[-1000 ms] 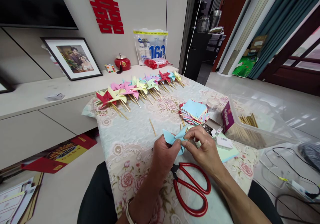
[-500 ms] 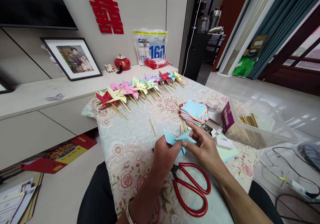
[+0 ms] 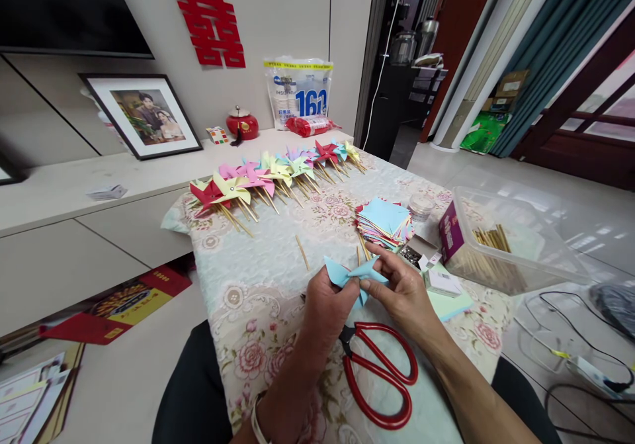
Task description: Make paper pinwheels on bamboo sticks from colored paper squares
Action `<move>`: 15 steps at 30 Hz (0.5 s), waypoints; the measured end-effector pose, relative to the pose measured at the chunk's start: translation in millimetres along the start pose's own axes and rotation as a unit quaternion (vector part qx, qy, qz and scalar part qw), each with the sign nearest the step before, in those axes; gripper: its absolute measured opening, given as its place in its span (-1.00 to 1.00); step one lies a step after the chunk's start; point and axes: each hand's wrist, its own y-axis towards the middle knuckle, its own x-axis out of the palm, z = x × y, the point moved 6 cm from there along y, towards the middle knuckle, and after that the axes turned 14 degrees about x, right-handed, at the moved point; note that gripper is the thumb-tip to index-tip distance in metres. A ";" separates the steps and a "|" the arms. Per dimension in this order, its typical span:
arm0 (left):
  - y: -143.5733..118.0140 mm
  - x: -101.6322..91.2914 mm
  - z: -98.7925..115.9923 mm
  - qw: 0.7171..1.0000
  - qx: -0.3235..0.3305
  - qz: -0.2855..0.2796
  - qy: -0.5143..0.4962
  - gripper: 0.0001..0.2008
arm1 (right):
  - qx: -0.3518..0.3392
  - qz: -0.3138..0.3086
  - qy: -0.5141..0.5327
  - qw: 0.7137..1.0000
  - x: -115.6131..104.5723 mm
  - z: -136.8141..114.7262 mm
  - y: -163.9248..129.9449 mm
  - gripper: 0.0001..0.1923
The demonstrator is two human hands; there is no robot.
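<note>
A light blue paper pinwheel [image 3: 366,270], its corners folded inward, is held above the table between both hands. My left hand [image 3: 327,305] pinches its left side and middle, thumb near the centre. On the other side my right hand [image 3: 399,288] grips it with thumb and fingers, the index finger stretched toward the back. Under the hands lie red-handled scissors [image 3: 381,371], their blades mostly covered by my left hand. Just beyond the pinwheel are a few thin sticks [image 3: 364,249]. A single short stick [image 3: 302,252] rests to the left of them.
Several finished pinwheels [image 3: 253,176] line the table's far left side. A stack of cut paper squares [image 3: 384,218], an open box of metal pins [image 3: 411,253], a small white box [image 3: 443,282] and a clear bin of sticks [image 3: 501,245] stand on the right. Cables [image 3: 580,318] lie on the floor.
My right index finger has shifted very slightly to the left. Both hands otherwise keep the same hold on the blue pinwheel.
</note>
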 end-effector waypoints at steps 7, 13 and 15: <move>-1.6 1.0 3.3 1.000 -0.002 0.005 0.004 -0.86 | 0.014 -0.005 -0.010 1.000 -0.4 1.3 -0.1 -0.46; -1.3 1.2 5.7 1.000 0.005 0.019 -0.009 -0.88 | 0.026 -0.008 -0.009 1.000 0.1 3.1 0.7 -0.45; -1.5 1.1 6.1 1.000 0.010 0.022 -0.007 -0.89 | 0.024 -0.004 -0.014 1.000 -0.1 2.3 0.6 -0.46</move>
